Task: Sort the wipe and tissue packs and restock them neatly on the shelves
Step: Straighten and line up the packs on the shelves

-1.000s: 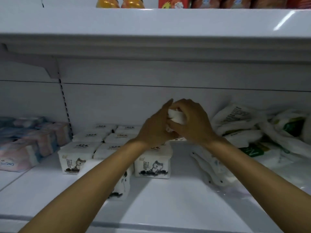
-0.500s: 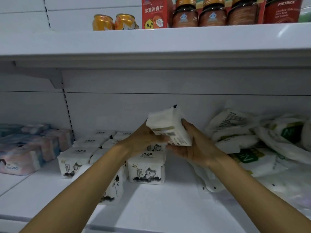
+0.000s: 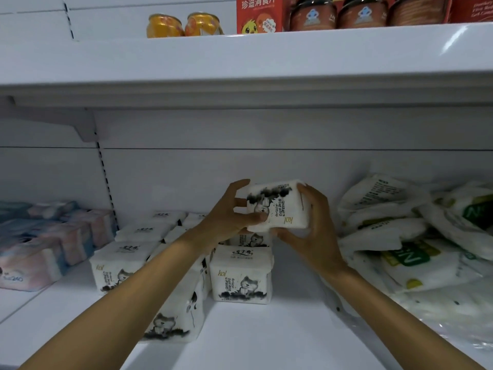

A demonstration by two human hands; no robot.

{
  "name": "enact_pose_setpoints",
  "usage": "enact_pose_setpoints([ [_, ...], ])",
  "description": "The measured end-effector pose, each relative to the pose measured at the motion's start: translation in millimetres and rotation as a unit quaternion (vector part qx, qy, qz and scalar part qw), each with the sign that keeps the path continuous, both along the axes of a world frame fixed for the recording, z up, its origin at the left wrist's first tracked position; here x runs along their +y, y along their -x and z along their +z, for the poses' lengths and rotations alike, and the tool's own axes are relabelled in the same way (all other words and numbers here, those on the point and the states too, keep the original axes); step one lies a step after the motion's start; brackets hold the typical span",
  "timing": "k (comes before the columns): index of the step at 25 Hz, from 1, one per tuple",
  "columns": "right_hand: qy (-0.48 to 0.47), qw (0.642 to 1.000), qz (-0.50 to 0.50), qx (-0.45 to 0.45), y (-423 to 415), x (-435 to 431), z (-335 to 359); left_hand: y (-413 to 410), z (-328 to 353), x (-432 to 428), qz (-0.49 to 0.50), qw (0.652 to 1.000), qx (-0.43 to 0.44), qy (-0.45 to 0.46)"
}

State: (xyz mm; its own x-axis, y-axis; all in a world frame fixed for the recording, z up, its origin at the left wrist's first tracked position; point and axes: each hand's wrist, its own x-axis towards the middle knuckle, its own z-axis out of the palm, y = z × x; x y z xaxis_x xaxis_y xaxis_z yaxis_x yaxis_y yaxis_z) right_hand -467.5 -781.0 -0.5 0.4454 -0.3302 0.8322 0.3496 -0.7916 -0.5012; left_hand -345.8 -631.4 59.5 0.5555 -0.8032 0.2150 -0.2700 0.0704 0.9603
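Centre of frame: soft white square tissue pack with black ink cat print [image 3: 277,206], held in the air between both hands, just above the shelved packs and not touching them. Print faces the camera, turned sideways, "kol" logo toward its lower right.

Left hand [image 3: 226,217] grips the pack's left side, thumb across the front, fingers curled behind the top left corner. Right hand [image 3: 312,231] clasps the right side, fingers over the top right edge, thumb under the bottom.

Below, lower centre: rows of matching white cat-print tissue packs [image 3: 241,273] stand upright on the white metal lower shelf [image 3: 266,343], running front to back; the nearest pack, bottom centre-left, leans out of line.

Left edge: stack of pink and blue plastic-wrapped packs [image 3: 40,252]. Right side: loose heap of white soft packs with green lettering [image 3: 400,252], lying tilted and overlapping.

Top of frame: white upper shelf [image 3: 240,62] carrying two orange cans [image 3: 184,25], a red carton [image 3: 258,14] and dark brown jars [image 3: 336,14].
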Motion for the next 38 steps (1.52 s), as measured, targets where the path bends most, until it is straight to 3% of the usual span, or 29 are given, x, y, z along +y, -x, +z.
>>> enact_pose_setpoints([
  [3, -0.053, 0.998, 0.008, -0.017, -5.2, 0.5, 17.4, -7.4, 6.5, 0.7, -0.01, 1.0, 0.005, -0.003],
  [6, -0.273, 0.956, 0.1, -0.041, -23.2, 18.4, 49.6, -7.6, 21.7, -5.0, -0.001, 0.992, 0.08, 0.093],
  [7, -0.294, 0.944, 0.147, -0.039, -32.8, 21.7, 57.2, -7.2, 25.0, -7.7, 0.016, 0.992, 0.061, 0.111],
  [9, -0.252, 0.951, 0.179, -0.004, -47.0, 20.5, 64.7, -7.5, 26.4, -8.3, 0.047, 0.995, -0.045, 0.076],
  [11, -0.174, 0.972, 0.114, 0.105, -47.6, 8.4, 70.7, -15.5, 19.1, 1.0, 0.049, 0.981, -0.176, -0.067],
  [12, -0.104, 0.975, 0.051, 0.191, -44.0, -1.8, 73.5, -23.0, 12.5, 8.1, 0.043, 0.957, -0.242, -0.151],
  [15, 0.082, 0.895, -0.061, 0.434, -34.9, -16.2, 65.0, -48.3, -0.2, 36.5, 0.071, 0.887, -0.36, -0.28],
  [17, 0.092, 0.843, -0.043, 0.528, -40.3, -10.8, 45.2, -52.8, -1.2, 57.9, 0.112, 0.854, -0.407, -0.305],
  [18, 0.071, 0.843, -0.024, 0.533, -44.9, -4.6, 34.7, -50.2, -1.8, 67.4, 0.123, 0.85, -0.416, -0.3],
  [21, -0.047, 0.909, 0.001, 0.413, -51.3, 17.1, 12.4, -22.3, -15.5, 97.0, 0.164, 0.881, -0.382, -0.224],
  [23, -0.168, 0.948, -0.036, 0.268, -39.5, 29.1, -7.8, -1.6, -39.0, 119.0, 0.218, 0.861, -0.431, -0.161],
  [24, -0.262, 0.943, -0.048, 0.2, -33.3, 32.2, -21.5, 5.3, -51.6, 127.4, 0.239, 0.843, -0.455, -0.16],
  [25, -0.369, 0.915, -0.034, 0.161, -26.2, 37.2, -31.7, 10.0, -64.6, 133.7, 0.252, 0.822, -0.478, -0.18],
  [26, -0.462, 0.873, 0.006, 0.156, -23.9, 41.2, -41.5, 11.8, -77.0, 136.6, 0.258, 0.8, -0.5, -0.21],
  [28, -0.562, 0.799, 0.105, 0.187, -27.5, 50.0, -52.0, 9.6, -94.1, 132.4, 0.261, 0.769, -0.526, -0.252],
  [30, -0.586, 0.77, 0.126, 0.216, -40.0, 64.1, -55.2, 3.5, -98.6, 121.5, 0.274, 0.765, -0.529, -0.244],
  [32, -0.581, 0.778, 0.097, 0.218, -54.3, 74.3, -57.6, -1.0, -98.9, 112.5, 0.293, 0.764, -0.531, -0.221],
  [36, -0.576, 0.805, 0.057, 0.132, -63.2, 77.1, -59.3, 0.8, -102.1, 109.1, 0.321, 0.755, -0.54, -0.189],
  [38, -0.523, 0.847, 0.032, 0.087, -55.4, 81.6, -57.0, 2.9, -101.5, 109.8, 0.318, 0.754, -0.543, -0.185],
])
